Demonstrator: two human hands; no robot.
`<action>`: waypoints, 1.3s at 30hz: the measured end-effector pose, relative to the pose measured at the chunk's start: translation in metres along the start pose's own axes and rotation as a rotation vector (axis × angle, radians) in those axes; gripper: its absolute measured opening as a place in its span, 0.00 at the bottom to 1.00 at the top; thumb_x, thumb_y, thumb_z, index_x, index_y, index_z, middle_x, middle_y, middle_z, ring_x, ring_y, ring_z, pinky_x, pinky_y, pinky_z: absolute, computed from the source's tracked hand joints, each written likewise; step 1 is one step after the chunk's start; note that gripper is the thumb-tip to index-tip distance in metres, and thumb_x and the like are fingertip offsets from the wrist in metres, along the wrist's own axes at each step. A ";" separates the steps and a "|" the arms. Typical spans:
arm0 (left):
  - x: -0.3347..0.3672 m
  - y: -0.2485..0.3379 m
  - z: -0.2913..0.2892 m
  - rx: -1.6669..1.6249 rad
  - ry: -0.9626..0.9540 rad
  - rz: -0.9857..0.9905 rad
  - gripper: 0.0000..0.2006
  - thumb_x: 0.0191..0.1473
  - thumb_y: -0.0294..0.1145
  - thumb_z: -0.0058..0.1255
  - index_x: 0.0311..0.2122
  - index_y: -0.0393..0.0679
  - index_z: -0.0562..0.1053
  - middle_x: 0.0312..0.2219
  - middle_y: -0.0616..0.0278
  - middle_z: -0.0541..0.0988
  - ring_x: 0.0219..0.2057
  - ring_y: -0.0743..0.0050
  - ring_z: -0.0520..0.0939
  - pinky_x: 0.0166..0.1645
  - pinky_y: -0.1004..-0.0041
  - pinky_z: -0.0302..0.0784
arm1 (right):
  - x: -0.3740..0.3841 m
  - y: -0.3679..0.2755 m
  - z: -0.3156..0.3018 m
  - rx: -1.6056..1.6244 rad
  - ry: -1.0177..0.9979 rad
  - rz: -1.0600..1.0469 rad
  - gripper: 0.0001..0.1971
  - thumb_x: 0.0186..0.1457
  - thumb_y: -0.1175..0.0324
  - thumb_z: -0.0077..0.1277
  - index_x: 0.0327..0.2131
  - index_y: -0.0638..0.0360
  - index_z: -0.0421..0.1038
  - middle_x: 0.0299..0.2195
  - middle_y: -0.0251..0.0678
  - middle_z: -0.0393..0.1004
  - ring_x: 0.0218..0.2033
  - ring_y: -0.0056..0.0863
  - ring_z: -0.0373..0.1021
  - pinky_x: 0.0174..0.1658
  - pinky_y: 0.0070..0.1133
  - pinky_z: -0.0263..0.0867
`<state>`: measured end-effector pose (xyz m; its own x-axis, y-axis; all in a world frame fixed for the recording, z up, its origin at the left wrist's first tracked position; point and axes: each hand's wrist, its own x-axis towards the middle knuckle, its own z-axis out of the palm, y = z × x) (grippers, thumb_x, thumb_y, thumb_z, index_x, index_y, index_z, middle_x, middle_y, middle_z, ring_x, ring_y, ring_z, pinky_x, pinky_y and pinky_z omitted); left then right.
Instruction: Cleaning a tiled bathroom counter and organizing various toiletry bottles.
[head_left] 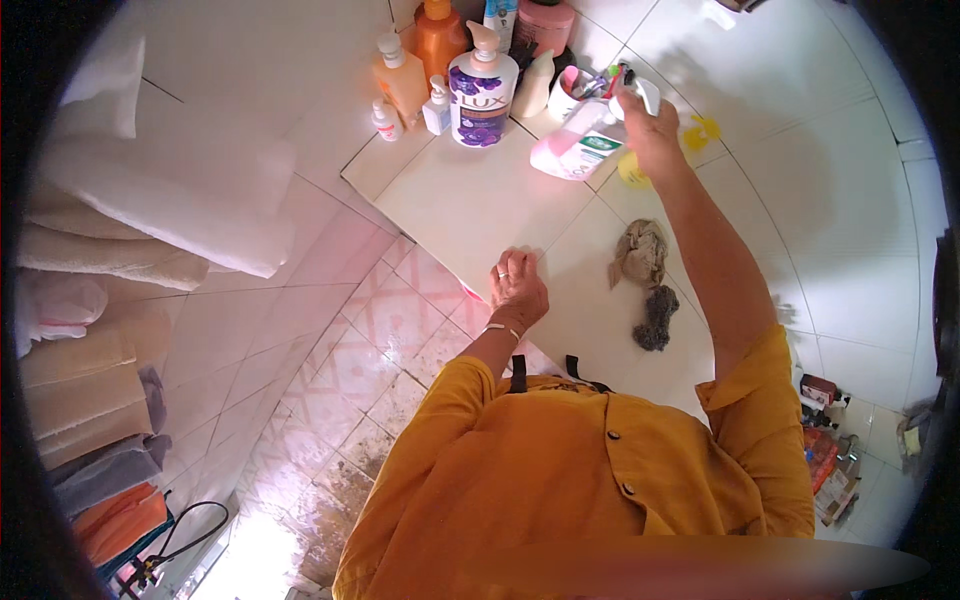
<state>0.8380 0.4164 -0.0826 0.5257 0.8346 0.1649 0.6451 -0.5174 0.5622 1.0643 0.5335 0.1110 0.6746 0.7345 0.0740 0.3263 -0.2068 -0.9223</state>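
Note:
My right hand [652,128] is stretched forward, closed round the neck of a clear spray bottle [575,142] with pink liquid and a white trigger head. The bottle tilts, its base pointing left above the tiled counter [480,210]. My left hand [519,288] rests at the counter's near left edge with its fingers curled; whether anything is under them is hidden. A ring and a bracelet show on it. Between my arms lie a crumpled beige cloth [641,252] and a dark grey scouring pad [656,318]. Something yellow [632,170] sits just beneath the bottle.
Along the back stand a white-and-purple pump bottle [483,100], orange bottles [401,80], a cup with toothbrushes [566,92] and a pink jar [545,27]. Towels [90,370] hang at the left. Various small items [830,450] sit at the lower right.

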 end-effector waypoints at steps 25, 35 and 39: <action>0.006 0.012 -0.001 0.010 -0.108 -0.039 0.24 0.39 0.29 0.46 0.47 0.40 0.64 0.46 0.53 0.61 0.54 0.53 0.56 0.55 0.53 0.53 | 0.040 0.039 0.089 -0.289 0.080 -0.278 0.30 0.41 0.45 0.53 0.37 0.66 0.67 0.36 0.53 0.67 0.42 0.46 0.63 0.45 0.36 0.59; 0.002 0.009 0.002 0.049 -0.064 0.000 0.25 0.38 0.30 0.46 0.47 0.41 0.62 0.46 0.53 0.60 0.53 0.52 0.57 0.54 0.53 0.53 | 0.002 0.034 0.062 -0.130 0.052 -0.354 0.35 0.41 0.49 0.54 0.50 0.61 0.57 0.43 0.49 0.64 0.50 0.45 0.57 0.54 0.32 0.51; 0.000 0.006 0.005 0.122 -0.022 0.023 0.23 0.38 0.30 0.46 0.45 0.42 0.63 0.45 0.55 0.61 0.53 0.54 0.58 0.53 0.53 0.54 | -0.051 0.042 0.035 -0.294 -0.123 -0.222 0.28 0.46 0.60 0.53 0.49 0.63 0.59 0.43 0.48 0.65 0.44 0.40 0.63 0.48 0.30 0.59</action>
<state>0.8451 0.4119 -0.0834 0.5527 0.8183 0.1580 0.6947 -0.5570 0.4552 1.0202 0.5098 0.0551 0.4876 0.8506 0.1968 0.6435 -0.1978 -0.7394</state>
